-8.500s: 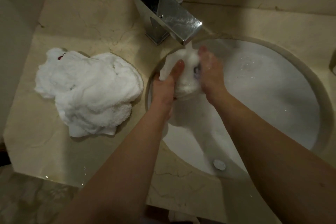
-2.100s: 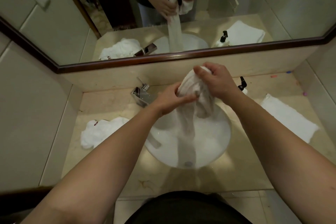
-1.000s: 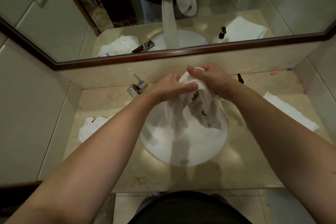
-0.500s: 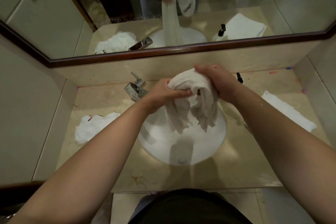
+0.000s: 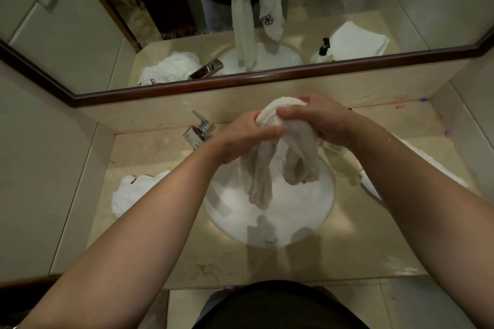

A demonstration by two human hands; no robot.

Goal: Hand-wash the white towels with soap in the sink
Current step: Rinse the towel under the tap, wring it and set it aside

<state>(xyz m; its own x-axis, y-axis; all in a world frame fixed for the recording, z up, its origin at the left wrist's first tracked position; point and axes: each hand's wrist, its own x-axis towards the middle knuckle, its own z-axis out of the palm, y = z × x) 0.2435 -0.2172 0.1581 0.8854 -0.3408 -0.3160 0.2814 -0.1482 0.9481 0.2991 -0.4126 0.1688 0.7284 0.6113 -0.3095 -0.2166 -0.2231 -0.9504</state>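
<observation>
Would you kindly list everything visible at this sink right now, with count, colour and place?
Held towel: one, white, gripped above the basin, two ends hanging down.
Crumpled towel: one, white, on the counter left of the basin.
Flat towel: one, white, on the counter right, partly hidden by the forearm.
Sink: one, white, round, set in the counter.
Faucet: one, chrome, behind the basin to the left.
Counter: one, beige marble.
Mirror: one, dark wooden frame, on the wall behind.
Soap bottle: one, black pump, clear only in the reflection.
Left hand: grips the towel.
Right hand: grips the towel.
</observation>
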